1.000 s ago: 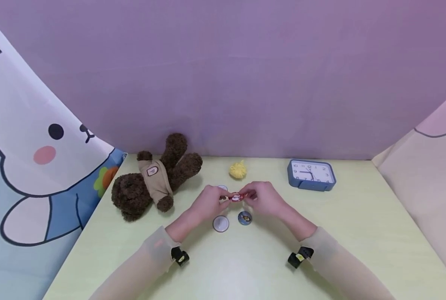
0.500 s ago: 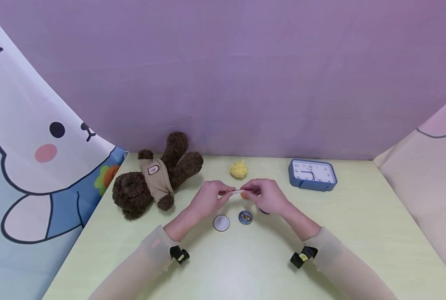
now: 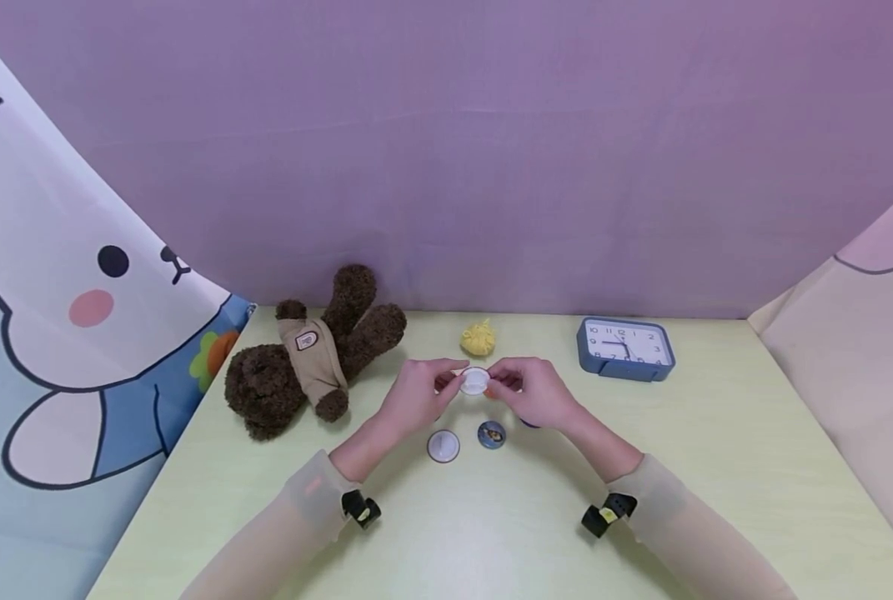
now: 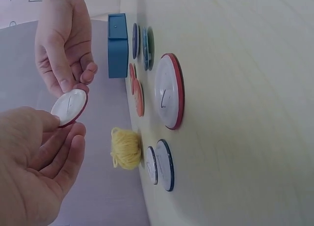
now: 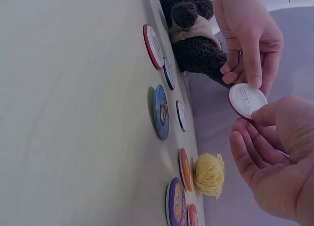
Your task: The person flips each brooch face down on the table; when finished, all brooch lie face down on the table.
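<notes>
Between both hands a round pin badge [image 3: 475, 381] is held up over the table, its white back and pin facing the person. Its rim shows red in the left wrist view. The left hand [image 3: 414, 397] pinches one edge between thumb and fingers; the right hand [image 3: 534, 395] pinches the opposite edge. Below them lie a face-down badge [image 3: 443, 447] with a white back and a blue picture badge [image 3: 491, 434]. More badges show in the right wrist view, among them an orange one [image 5: 185, 169] and a purple one [image 5: 176, 202].
Behind the hands sits a small yellow yarn ball [image 3: 479, 339]. A brown teddy bear [image 3: 314, 358] in a beige top lies at the left. On the right stands a blue clock [image 3: 626, 348]. A purple cloth [image 3: 446, 167] hangs along the table's back edge.
The held badge has turned over, from its red printed face to edge-on and now to its white back. Both hands stay close together in nearly the same place.
</notes>
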`<state>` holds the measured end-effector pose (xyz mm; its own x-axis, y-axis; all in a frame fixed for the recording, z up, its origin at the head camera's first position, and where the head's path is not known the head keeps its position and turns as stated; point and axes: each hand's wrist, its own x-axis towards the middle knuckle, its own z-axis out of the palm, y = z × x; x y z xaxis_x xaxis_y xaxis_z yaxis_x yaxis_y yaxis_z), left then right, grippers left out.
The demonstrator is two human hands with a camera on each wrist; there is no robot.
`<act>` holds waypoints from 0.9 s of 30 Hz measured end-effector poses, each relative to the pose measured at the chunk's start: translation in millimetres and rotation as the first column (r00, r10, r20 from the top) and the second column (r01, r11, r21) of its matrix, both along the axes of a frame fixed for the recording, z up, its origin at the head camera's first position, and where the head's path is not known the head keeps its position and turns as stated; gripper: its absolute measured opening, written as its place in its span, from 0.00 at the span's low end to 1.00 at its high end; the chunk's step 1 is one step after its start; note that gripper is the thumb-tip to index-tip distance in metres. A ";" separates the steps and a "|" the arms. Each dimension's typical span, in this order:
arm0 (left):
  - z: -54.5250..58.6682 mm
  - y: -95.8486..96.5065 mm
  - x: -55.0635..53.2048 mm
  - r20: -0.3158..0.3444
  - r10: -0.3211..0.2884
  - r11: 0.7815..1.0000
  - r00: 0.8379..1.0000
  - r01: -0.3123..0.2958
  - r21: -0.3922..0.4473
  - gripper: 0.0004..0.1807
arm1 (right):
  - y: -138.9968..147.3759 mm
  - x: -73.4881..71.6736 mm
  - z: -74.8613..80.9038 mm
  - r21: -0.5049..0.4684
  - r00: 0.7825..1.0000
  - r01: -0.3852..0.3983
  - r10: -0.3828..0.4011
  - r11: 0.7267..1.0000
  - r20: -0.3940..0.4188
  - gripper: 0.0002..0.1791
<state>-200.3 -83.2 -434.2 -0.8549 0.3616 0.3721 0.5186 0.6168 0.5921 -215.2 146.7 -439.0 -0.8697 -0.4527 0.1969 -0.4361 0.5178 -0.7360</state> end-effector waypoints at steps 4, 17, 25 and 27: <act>-1.8 -0.1 -1.0 0.013 0.014 1.000 1.000 -0.014 0.003 0.13 | -1.9 0.2 -1.2 -0.027 1.000 -0.014 0.014 1.000 0.011 0.13; -7.7 -5.4 -0.4 0.070 -0.084 0.996 0.994 0.086 -0.022 0.23 | -4.4 -0.2 -5.5 -0.014 0.997 -0.038 0.039 0.999 0.070 0.16; -10.2 -4.7 -1.4 0.128 -0.057 0.994 0.990 0.068 -0.082 0.24 | -3.6 -2.0 -9.9 0.010 0.993 -0.107 0.106 0.994 0.042 0.21; -11.5 -4.3 -1.8 0.142 -0.054 0.992 0.988 0.069 -0.103 0.24 | -4.1 -2.2 -12.0 0.028 0.994 -0.105 0.105 0.994 0.015 0.20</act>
